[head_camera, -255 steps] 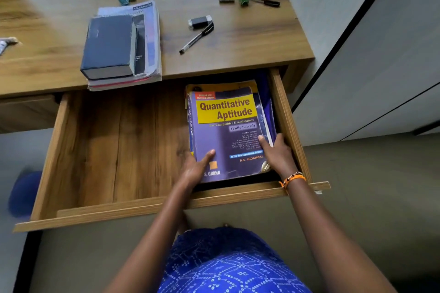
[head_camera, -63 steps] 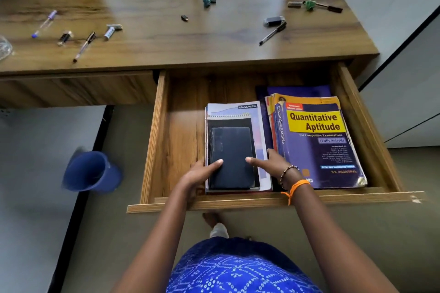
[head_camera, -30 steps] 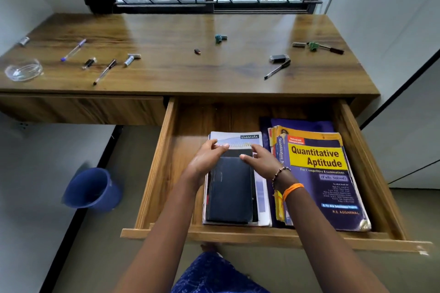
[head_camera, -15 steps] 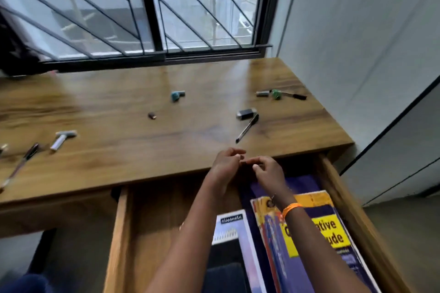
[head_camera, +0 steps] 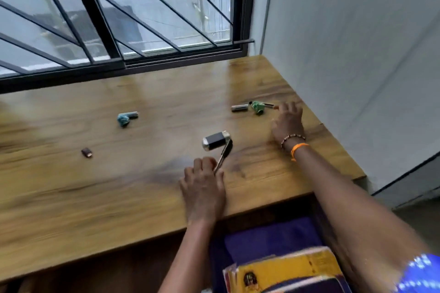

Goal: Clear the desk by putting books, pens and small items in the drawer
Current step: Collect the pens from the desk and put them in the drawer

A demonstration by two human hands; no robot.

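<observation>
ok, far left of the left hand: small dark brown item [head_camera: 86, 152] flat on the desk [head_camera: 119, 188], well apart from both hands. up and left of the left hand: teal item with a grey stub [head_camera: 126, 118], also well apart, nearer the window [head_camera: 119, 19].

left hand [head_camera: 204, 191] is palm down near the desk's front edge, fingers curled round the near end of a black pen [head_camera: 223, 154]. looks like a grip, but the frame is motion-blurred, so contact is likely, not certain. pen runs diagonally up and right from the fingers; its far end touches a black-and-silver block [head_camera: 216, 140] lying just beyond the left hand.

between the hands, further back: silver cylinder [head_camera: 240, 107] just beside a green-headed tool [head_camera: 258, 107] with a dark handle pointing right.

right hand [head_camera: 288, 122] is palm down, fingers spread and relaxed, holding nothing. fingertips reach the handle end of the green-headed tool; touching or just short, cannot tell. beaded and orange bands on that wrist.

below the right forearm: open drawer [head_camera: 262, 242] under the desk edge, with a yellow-covered book [head_camera: 285, 271] on a purple one, both inside.
</observation>
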